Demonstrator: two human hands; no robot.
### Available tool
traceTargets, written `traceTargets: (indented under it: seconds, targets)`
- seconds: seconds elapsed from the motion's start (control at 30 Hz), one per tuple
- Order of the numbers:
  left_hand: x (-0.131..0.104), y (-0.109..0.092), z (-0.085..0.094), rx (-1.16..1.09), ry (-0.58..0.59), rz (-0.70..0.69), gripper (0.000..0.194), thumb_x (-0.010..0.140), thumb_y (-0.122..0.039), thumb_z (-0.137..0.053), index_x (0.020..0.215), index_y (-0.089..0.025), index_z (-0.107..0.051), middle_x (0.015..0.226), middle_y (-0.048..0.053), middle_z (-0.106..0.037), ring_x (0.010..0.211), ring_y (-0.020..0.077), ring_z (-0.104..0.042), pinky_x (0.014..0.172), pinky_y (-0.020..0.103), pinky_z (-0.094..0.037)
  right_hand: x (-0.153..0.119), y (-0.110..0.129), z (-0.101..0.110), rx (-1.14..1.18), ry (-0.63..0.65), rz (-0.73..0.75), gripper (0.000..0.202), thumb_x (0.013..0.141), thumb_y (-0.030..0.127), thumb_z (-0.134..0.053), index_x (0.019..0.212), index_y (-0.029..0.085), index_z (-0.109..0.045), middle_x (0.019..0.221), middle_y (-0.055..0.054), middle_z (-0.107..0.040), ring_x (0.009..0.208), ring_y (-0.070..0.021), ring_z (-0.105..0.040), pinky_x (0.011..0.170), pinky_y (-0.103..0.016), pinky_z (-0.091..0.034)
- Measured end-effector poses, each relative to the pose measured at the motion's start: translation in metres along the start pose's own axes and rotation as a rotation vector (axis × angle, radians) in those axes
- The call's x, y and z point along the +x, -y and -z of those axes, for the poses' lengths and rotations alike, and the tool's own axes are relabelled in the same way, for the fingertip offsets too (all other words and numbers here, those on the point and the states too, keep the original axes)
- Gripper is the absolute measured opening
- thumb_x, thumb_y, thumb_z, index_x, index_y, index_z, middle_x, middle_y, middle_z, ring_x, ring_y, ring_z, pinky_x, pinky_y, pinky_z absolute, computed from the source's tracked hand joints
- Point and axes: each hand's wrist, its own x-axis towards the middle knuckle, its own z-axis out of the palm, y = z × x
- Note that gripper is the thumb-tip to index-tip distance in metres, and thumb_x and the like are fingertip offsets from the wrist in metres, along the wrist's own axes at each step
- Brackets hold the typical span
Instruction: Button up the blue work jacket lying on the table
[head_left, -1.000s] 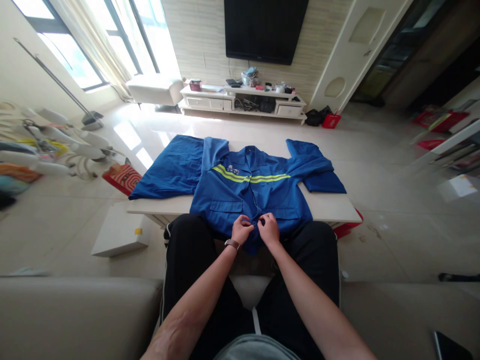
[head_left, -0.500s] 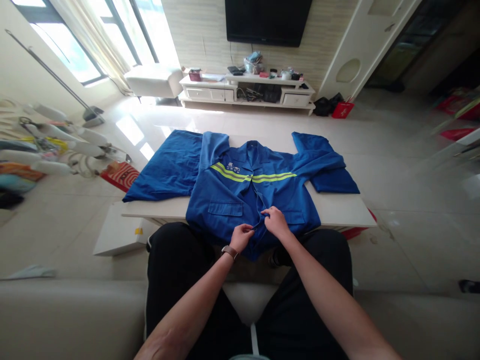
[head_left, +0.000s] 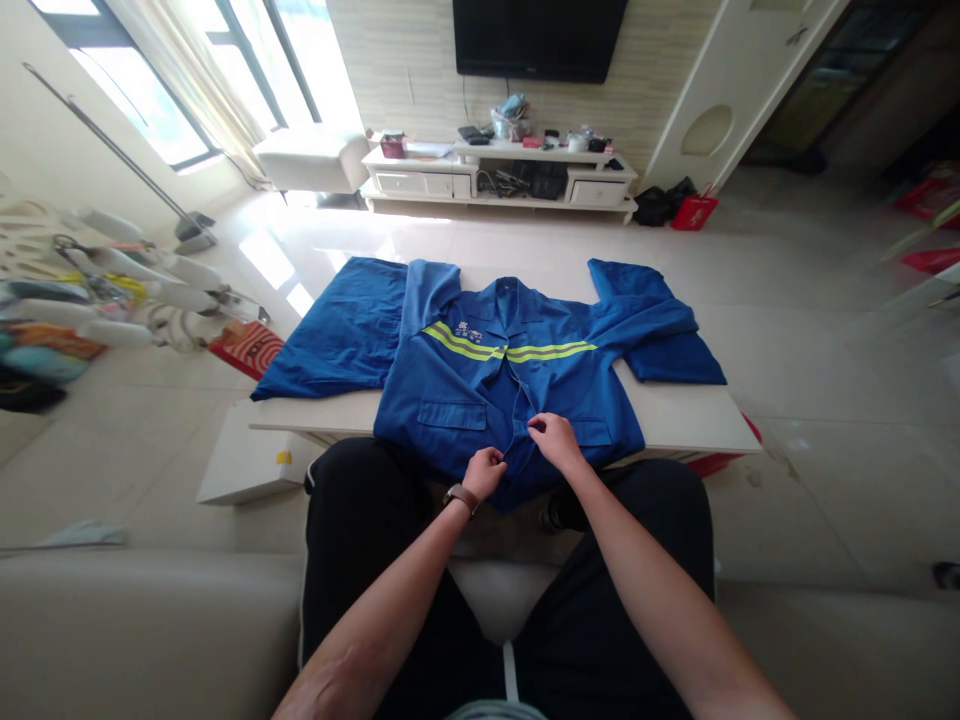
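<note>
A blue jacket (head_left: 450, 375) with yellow-green and grey stripes lies front up on a white table (head_left: 679, 415), its collar at the far side and its hem over the near edge. The front is fastened or overlapping near the stripes and parts below. My left hand (head_left: 484, 472), wearing a brown-strapped watch (head_left: 460, 497), pinches one front edge near the hem. My right hand (head_left: 553, 440) pinches the other front edge, slightly higher and to the right. Folded blue cloth (head_left: 337, 325) lies left of the jacket, and more (head_left: 671, 345) lies under the right sleeve.
My knees are against the table's near side. A white box (head_left: 244, 468) stands on the floor at the left, near a red patterned bag (head_left: 244, 347). Beyond the table, a low white cabinet (head_left: 427, 185) holds small items beneath a television (head_left: 536, 40).
My hands have moved slightly apart, with the front edges of the jacket between them spread a little wider. The whole view has shifted slightly.
</note>
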Motion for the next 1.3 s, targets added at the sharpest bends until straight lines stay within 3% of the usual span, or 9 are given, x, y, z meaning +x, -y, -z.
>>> traceTargets:
  seconds: [0.33,0.5,0.63,0.8,0.87,0.93,1.07,1.2,1.3]
  targets:
    - [0.001,0.008,-0.007,-0.066,0.023,-0.035,0.028,0.081,-0.042,-0.067,0.072,-0.018,-0.057,0.058,-0.006,-0.045,0.056,0.0098,-0.041,0.055,0.021,-0.032,0.0,0.003,-0.002,0.008,0.016,0.044,0.023,0.08,0.012,-0.061,0.091,0.023,-0.079,0.097,-0.005,-0.077,0.093,-0.0218,-0.07,0.09,-0.032,-0.052]
    - [-0.006,0.003,-0.005,-0.044,0.006,-0.016,0.017,0.082,-0.031,-0.066,0.078,-0.018,-0.055,0.066,-0.004,-0.05,0.06,0.0106,-0.045,0.058,0.022,-0.038,-0.002,0.007,0.001,-0.01,0.026,0.039,0.02,0.082,0.014,-0.063,0.09,0.024,-0.078,0.096,-0.004,-0.077,0.09,-0.021,-0.07,0.086,-0.031,-0.052]
    - [-0.006,-0.027,0.015,0.034,-0.077,-0.128,0.031,0.072,-0.013,-0.07,0.099,-0.017,-0.057,0.093,0.002,-0.056,0.069,0.0108,-0.052,0.068,0.025,-0.047,-0.005,0.011,0.008,-0.069,0.037,0.029,0.012,0.083,0.02,-0.066,0.081,0.025,-0.077,0.082,-0.003,-0.074,0.076,-0.0194,-0.067,0.075,-0.028,-0.049]
    - [0.033,-0.092,0.052,0.293,-0.096,-0.475,0.017,0.078,-0.008,-0.058,0.088,-0.019,-0.065,0.097,0.006,-0.061,0.093,0.02,-0.061,0.089,0.032,-0.05,0.013,0.032,0.022,-0.231,0.102,0.129,0.012,0.083,0.015,-0.065,0.079,0.023,-0.073,0.1,-0.008,-0.069,0.094,-0.0237,-0.063,0.077,-0.03,-0.047]
    - [0.059,-0.111,0.06,0.447,-0.047,-0.534,0.02,0.08,-0.006,-0.055,0.088,-0.019,-0.068,0.098,0.008,-0.064,0.099,0.023,-0.061,0.094,0.034,-0.048,0.029,0.042,0.026,-0.317,0.186,0.218,0.018,0.082,0.008,-0.062,0.086,0.022,-0.073,0.11,-0.01,-0.066,0.103,-0.0252,-0.061,0.08,-0.031,-0.046]
    - [0.084,-0.12,0.064,0.613,0.089,-0.542,0.025,0.08,-0.004,-0.054,0.091,-0.018,-0.071,0.101,0.009,-0.067,0.1,0.0239,-0.062,0.094,0.033,-0.048,0.046,0.049,0.027,-0.354,0.287,0.283,0.028,0.08,0.003,-0.061,0.095,0.024,-0.073,0.112,-0.008,-0.066,0.1,-0.0233,-0.062,0.08,-0.03,-0.046]
    - [0.122,-0.112,0.064,0.765,0.302,-0.514,0.021,0.075,-0.004,-0.063,0.085,-0.02,-0.074,0.091,0.009,-0.069,0.09,0.0234,-0.065,0.085,0.031,-0.049,0.07,0.052,0.02,-0.363,0.472,0.321,0.034,0.077,0.004,-0.066,0.102,0.026,-0.072,0.105,-0.004,-0.067,0.09,-0.02,-0.065,0.075,-0.027,-0.046]
    - [0.135,-0.1,0.063,0.837,0.379,-0.468,0.013,0.074,-0.008,-0.066,0.078,-0.019,-0.071,0.093,0.009,-0.07,0.092,0.0263,-0.066,0.083,0.035,-0.048,0.082,0.054,0.018,-0.418,0.623,0.297,0.025,0.078,0.006,-0.063,0.096,0.02,-0.072,0.109,-0.008,-0.066,0.087,-0.0212,-0.066,0.07,-0.028,-0.044]
    - [0.134,-0.105,0.062,0.978,0.479,-0.388,0.013,0.08,-0.01,-0.06,0.08,-0.019,-0.07,0.099,0.009,-0.07,0.098,0.027,-0.065,0.087,0.039,-0.046,0.093,0.058,0.025,-0.453,0.702,0.256,0.019,0.078,0.005,-0.061,0.088,0.018,-0.071,0.109,-0.009,-0.066,0.086,-0.0207,-0.066,0.069,-0.027,-0.043]
